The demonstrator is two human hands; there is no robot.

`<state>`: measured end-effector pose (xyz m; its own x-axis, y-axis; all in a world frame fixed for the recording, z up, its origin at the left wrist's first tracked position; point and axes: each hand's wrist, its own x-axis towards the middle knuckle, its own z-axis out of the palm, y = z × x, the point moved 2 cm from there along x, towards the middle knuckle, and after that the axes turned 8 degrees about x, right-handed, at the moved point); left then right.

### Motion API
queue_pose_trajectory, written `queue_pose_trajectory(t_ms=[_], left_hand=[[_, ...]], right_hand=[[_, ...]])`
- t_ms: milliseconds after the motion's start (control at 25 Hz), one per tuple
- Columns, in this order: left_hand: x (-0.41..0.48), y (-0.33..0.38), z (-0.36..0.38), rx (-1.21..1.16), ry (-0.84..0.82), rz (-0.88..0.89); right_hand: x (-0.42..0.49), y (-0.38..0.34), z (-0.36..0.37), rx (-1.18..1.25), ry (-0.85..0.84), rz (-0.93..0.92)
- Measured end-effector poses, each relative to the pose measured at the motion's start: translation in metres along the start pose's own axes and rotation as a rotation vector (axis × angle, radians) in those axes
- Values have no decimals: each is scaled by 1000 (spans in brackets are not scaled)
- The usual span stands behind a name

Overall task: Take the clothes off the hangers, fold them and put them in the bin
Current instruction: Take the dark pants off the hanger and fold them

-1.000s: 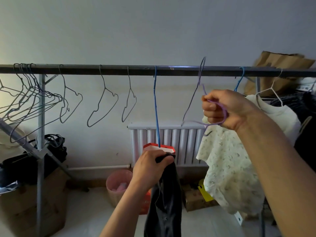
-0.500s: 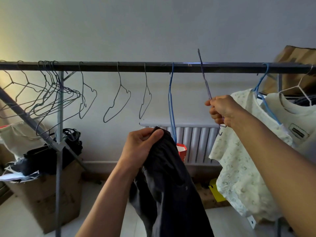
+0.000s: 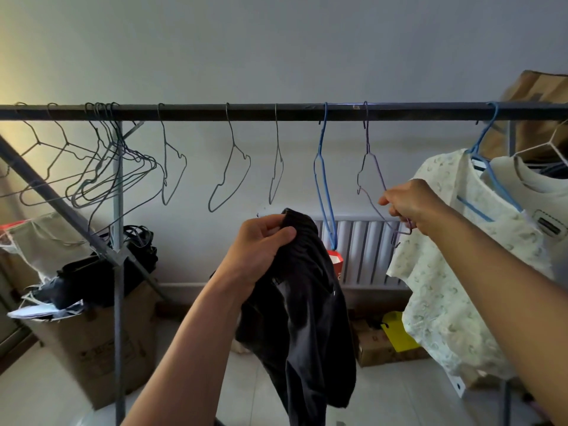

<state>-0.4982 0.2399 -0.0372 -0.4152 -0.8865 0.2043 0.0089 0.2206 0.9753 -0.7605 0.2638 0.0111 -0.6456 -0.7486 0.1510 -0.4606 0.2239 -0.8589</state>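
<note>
While the left hand [image 3: 261,244] clutches the black garment [image 3: 304,302] by its waistband, the right hand [image 3: 412,204] pinches the purple hanger [image 3: 366,142] at its lower edge. A blue hanger [image 3: 321,139] hangs just left, the patterned shirt [image 3: 430,287] just right.

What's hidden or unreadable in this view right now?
Head view, black garment: lower end cut off by bottom edge.
Head view, cream shirt: right side cut by right edge; label too small to read.
Head view, right hand: grip on the purple hanger hidden by the hand's back.
</note>
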Motion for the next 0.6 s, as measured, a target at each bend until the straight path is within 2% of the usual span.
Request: queue_pose_trajectory(t_ms=[80,120,160,200,280,320,360,520,600], left_hand=[[0,1,-6,19,-16,11],[0,1,-9,30,-28,19],[1,2,-12,42,-39,29],[0,5,-16,56,-50,40],[0,10,-22,118,-62,75],[0,12,-28,159,-53,92],[0,15,-33,197,-32,106],[-1,22,-64,270,29,164],[-4,14,-86,297,-53,121]], right_hand=[[-14,-3,0,-388,227,-191],[-29,-12,8,-391,280,-358],[-47,-21,18,-275,193,-510],[-66,-32,31,-107,-12,-593],[-101,-51,60,32,-487,-552],[-110,-54,74,17,-614,-530],[-113,-55,85,24,-643,-546],[-115,-66,110,217,-474,-590],[-114,-71,115,341,-427,-538]])
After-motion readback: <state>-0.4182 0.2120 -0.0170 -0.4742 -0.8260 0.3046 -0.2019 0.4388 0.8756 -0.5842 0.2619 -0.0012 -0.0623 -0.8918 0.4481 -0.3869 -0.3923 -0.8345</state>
